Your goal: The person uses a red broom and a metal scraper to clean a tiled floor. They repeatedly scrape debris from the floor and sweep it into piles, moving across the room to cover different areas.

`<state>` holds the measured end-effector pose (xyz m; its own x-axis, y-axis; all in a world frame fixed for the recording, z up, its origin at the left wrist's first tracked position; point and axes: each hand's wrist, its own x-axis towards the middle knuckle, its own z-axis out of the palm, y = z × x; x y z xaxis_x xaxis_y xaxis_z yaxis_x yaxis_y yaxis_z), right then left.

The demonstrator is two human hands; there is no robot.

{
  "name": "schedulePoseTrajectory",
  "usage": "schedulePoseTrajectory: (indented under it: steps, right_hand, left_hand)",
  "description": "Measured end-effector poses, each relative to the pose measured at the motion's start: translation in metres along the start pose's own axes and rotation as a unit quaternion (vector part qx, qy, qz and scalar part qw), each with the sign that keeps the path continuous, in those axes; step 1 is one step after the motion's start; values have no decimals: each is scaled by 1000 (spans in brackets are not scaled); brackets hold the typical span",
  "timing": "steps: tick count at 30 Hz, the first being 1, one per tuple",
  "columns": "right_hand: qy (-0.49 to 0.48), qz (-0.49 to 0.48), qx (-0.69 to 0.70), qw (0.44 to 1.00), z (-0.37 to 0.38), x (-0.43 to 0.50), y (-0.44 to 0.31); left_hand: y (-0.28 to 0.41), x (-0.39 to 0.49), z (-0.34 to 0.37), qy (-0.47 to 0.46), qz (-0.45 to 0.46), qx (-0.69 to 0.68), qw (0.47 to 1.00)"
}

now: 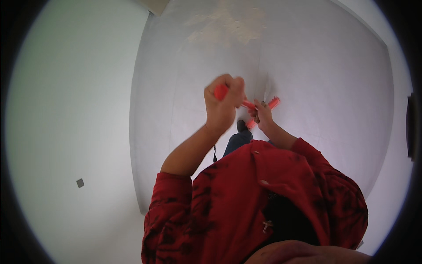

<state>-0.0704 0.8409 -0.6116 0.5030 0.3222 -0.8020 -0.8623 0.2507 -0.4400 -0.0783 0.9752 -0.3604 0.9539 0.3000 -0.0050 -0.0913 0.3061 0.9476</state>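
Observation:
My left hand (pixel 225 99), raised and slightly blurred, is closed around the rounded end of a red handle (pixel 221 92). The handle slants down to the right to my right hand (pixel 262 114), whose fingers are wrapped around its lower part. Beyond and below that hand, two ends of a red brush head with bristles (pixel 274 102) show; the hand hides its middle. A brownish piece and a thin pale, blurred strip also show at my right hand; I cannot tell what they are.
Around me is a grey floor (pixel 197 66) with a rough yellowish patch (pixel 237 26) ahead. A pale wall (pixel 72 99) with a small grey square (pixel 80 183) rises on the left. A dark shoe (pixel 241 125) stands below my hands. A beige object (pixel 156 6) is at the top.

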Motion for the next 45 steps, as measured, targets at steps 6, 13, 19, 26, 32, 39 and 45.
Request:
schedulePoseTrajectory:
  steps: [6,13,19,26,32,39,45]
  right_hand:
    - [72,42,8,996,45,107,-45]
    - [72,36,68,994,65,199,-113]
    - [49,-9,166,985,0,269,-179]
    - [-5,-83,191,978,42,395,-318]
    - [-48,-94,50,993,82,335,-365]
    - [9,-59,26,998,69,214,-367]
    - [95,-27,45,994,25,241,-348]
  left_hand:
    - [-40,105,-22,-16,-15,4,1000]
    - [-57,189,7,-71,-22,82,994]
    - [-128,250,88,-104,-26,137,985]
    - [-162,358,97,-214,96,238,942]
    - [-103,353,79,-142,219,175,949]
    - [-23,351,98,-132,194,72,969]
    - [-52,416,82,-22,44,-3,999]
